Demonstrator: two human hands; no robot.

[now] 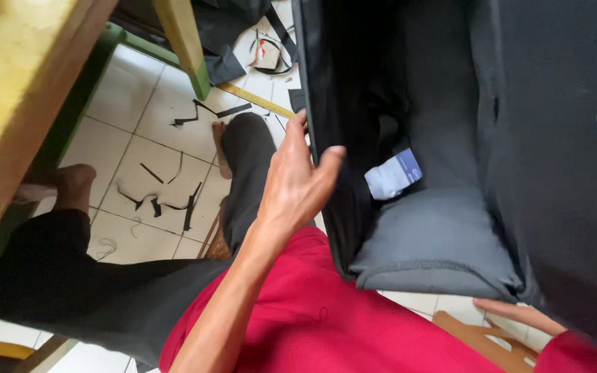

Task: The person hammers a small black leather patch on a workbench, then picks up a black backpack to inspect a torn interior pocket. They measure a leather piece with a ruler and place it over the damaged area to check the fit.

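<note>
Head view shows the left hand [297,181] pinching the open rim of a soft black bag [437,228], while the right hand [519,314] supports its limp base, grip hidden.

One label only: small fabric tag [393,174] sewn inside the open black bag [443,228], low on the back wall just above the grey padded bottom. Roughly rectangular, crumpled and tilted, mostly white with a blue patch at its upper right corner. Print on it too small to tell. No packages, signs or screens.
</note>
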